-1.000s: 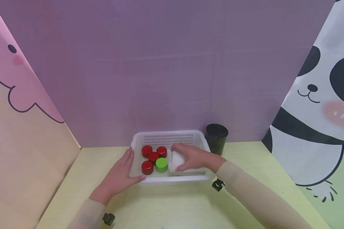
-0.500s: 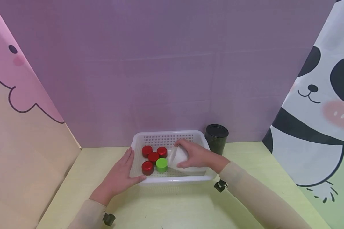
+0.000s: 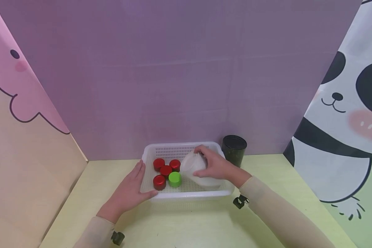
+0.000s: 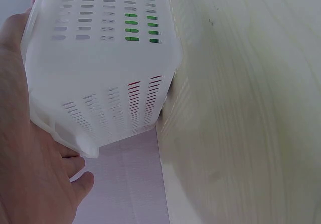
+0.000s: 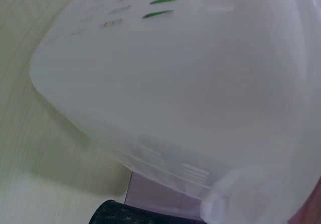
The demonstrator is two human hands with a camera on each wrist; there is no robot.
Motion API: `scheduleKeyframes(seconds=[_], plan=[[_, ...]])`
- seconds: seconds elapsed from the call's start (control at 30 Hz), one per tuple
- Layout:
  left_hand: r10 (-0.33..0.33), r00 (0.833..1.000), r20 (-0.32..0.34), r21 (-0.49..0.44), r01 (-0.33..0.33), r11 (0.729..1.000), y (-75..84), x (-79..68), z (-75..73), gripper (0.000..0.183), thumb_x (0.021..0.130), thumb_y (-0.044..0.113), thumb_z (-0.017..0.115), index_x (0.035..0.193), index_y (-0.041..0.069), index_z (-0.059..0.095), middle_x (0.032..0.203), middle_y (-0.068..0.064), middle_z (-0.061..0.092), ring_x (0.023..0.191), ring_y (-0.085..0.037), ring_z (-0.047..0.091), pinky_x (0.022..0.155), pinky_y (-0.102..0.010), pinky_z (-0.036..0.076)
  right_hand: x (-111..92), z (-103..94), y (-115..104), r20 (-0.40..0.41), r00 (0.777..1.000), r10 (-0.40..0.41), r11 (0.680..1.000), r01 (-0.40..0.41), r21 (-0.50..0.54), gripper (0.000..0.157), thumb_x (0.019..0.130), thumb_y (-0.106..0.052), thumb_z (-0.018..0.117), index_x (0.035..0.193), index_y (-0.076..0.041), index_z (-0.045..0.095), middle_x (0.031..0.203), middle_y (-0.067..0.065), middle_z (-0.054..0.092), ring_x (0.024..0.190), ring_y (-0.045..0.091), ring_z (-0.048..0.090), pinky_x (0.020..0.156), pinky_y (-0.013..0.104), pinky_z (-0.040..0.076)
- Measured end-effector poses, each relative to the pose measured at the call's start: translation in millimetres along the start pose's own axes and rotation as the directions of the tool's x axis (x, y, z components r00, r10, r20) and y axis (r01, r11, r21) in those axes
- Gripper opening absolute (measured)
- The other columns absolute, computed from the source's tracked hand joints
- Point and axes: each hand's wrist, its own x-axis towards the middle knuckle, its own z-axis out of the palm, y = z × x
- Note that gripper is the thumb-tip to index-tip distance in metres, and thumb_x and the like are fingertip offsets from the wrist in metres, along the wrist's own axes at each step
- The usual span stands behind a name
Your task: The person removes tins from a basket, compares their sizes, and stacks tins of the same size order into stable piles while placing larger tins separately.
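In the head view, a white perforated plastic basket (image 3: 190, 195) stands on the table and holds several red-lidded round jars (image 3: 159, 162) and one with a green lid (image 3: 175, 178). My left hand (image 3: 128, 193) rests against its front left corner, fingers fairly straight along the left rim and thumb on the front rim. Inside the basket's right half, my right hand (image 3: 215, 166) grips a whitish translucent container (image 3: 190, 164) between thumb and fingers. The container is tilted and partly covered by that hand. The right wrist view shows mostly the basket's outer wall (image 5: 165, 83), with this hand's grip hidden.
A dark cylindrical can (image 3: 234, 148) with a black lid stands close behind the basket's right end. The purple backdrop (image 3: 186, 75) rises just behind the basket. The pale wooden table (image 3: 186, 224) extends in front.
My right hand has shifted slightly right and toward the back, tilting the translucent container up so its rounded face shows. The left hand, basket and jars keep their places.
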Motion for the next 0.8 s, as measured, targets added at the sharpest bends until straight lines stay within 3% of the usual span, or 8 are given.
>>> scheduleKeyframes(seconds=[0.3, 0.5, 0.8], plan=[[0.0, 1.0, -0.002, -0.002, 0.0, 1.0, 1.0, -0.5, -0.5, 0.121, 0.095, 0.073, 0.07, 0.173, -0.005, 0.02, 0.182, -0.023, 0.017, 0.166, -0.045, 0.023, 0.128, -0.06, 0.035, -7.2, -6.3, 3.5, -0.119, 0.993, 0.023, 0.999, -0.019, 0.035, 0.072, 0.085, -0.022, 0.097, 0.139, -0.015, 0.051, 0.134, 0.007, 0.063, 0.119, 0.03, 0.067, 0.101, 0.053, 0.061], [-0.008, 1.0, 0.001, -0.011, 0.008, 1.0, 2.9, -1.2, -2.2, 0.12, 0.095, 0.071, 0.072, 0.173, -0.005, 0.02, 0.182, -0.023, 0.017, 0.166, -0.045, 0.023, 0.127, -0.061, 0.036, -11.9, -12.2, 2.9, -0.191, 0.978, 0.078, 0.991, -0.056, 0.118, 0.073, 0.086, -0.017, 0.096, 0.14, -0.013, 0.047, 0.139, 0.013, 0.06, 0.125, 0.04, 0.069, 0.103, 0.063, 0.06], [-0.003, 1.0, -0.002, 0.0, 0.003, 1.0, 2.5, -0.9, -1.9, 0.121, 0.095, 0.072, 0.071, 0.173, -0.006, 0.02, 0.182, -0.023, 0.017, 0.166, -0.045, 0.025, 0.127, -0.06, 0.037, -18.4, -24.3, -0.2, -0.334, 0.942, 0.026, 0.983, 0.036, 0.178, 0.074, 0.086, -0.005, 0.094, 0.14, -0.002, 0.043, 0.143, 0.018, 0.056, 0.133, 0.034, 0.058, 0.113, 0.064, 0.05]])
